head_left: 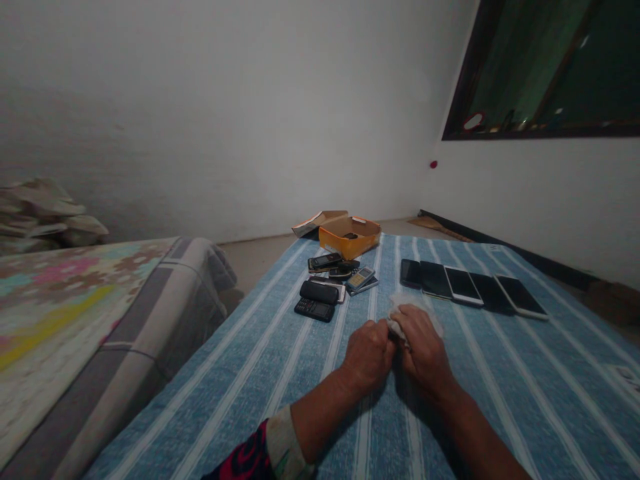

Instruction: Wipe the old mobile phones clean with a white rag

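My left hand (369, 355) and my right hand (424, 343) meet over the striped blue cloth covering. Fingers of the right hand are wrapped round a crumpled whitish cloth (398, 331), whose thin, pale edge also shows beyond the knuckles. Pressed against it, my left hand is closed like a fist; what lies inside is hidden. Ahead and to the left is a loose pile of keypad phones, with a black keypad phone (315, 309) nearest. A row of dark-screened smartphones, among them a white-framed smartphone (464, 287), lies ahead to the right.
Behind the keypad phones stands an open orange cardboard box (350, 249) with something dark inside. The striped blue cloth (240, 393) covers the surface under my hands. A flowered bedspread (65, 320) covers another surface at left. A white wall (240, 120) rises behind.
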`<action>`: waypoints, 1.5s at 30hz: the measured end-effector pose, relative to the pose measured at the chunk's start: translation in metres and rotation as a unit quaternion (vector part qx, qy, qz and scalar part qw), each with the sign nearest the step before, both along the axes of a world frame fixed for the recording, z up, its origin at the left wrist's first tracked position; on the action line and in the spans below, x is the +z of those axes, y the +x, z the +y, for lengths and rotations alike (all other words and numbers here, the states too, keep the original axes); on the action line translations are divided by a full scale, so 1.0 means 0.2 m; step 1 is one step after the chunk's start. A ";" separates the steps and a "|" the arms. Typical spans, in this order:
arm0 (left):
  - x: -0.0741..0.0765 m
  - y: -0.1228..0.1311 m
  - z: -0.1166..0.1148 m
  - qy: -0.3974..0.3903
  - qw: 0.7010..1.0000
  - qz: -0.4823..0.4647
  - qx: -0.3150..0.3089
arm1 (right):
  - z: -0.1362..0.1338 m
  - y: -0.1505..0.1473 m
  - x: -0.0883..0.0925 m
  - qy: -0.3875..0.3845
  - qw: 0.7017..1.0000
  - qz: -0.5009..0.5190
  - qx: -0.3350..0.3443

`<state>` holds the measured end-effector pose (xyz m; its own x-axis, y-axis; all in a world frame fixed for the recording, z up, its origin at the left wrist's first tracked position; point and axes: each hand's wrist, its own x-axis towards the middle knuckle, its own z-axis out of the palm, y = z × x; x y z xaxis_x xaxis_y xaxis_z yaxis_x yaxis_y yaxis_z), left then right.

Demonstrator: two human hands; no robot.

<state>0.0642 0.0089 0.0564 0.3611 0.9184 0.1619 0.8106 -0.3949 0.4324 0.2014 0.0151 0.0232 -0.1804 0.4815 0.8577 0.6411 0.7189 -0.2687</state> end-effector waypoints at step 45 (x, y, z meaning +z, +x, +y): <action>0.02 0.01 -0.02 -0.018 1.000 -0.001 0.012 | -0.02 0.00 0.04 -0.123 0.982 0.137 0.032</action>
